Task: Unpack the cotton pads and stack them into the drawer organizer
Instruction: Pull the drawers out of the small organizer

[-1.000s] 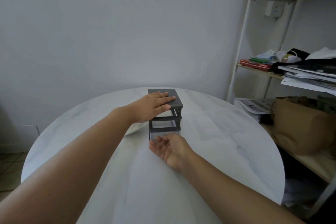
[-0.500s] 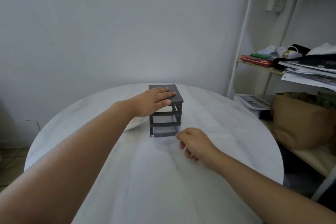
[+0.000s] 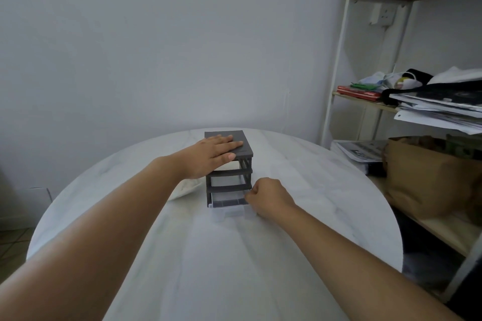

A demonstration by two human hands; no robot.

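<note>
A small dark grey drawer organizer point(image 3: 242, 150) stands on the round white marble table point(image 3: 208, 268). My left hand point(image 3: 211, 156) lies flat on its top, fingers spread. Its clear bottom drawer point(image 3: 227, 210) sticks out partway toward me. My right hand point(image 3: 266, 197) is closed on the drawer's right front corner. A white packet, likely the cotton pads point(image 3: 184, 189), lies on the table left of the organizer, mostly hidden by my left forearm.
A white-framed shelf unit point(image 3: 336, 86) stands to the right with papers, a red book and a black bag. A brown paper bag point(image 3: 427, 177) sits on its lower shelf close to the table edge. A plain wall lies behind.
My right hand turned from palm-up in front of the organizer to gripping the bottom drawer's right corner, and the clear drawer slid out toward me. My left hand stayed on top.
</note>
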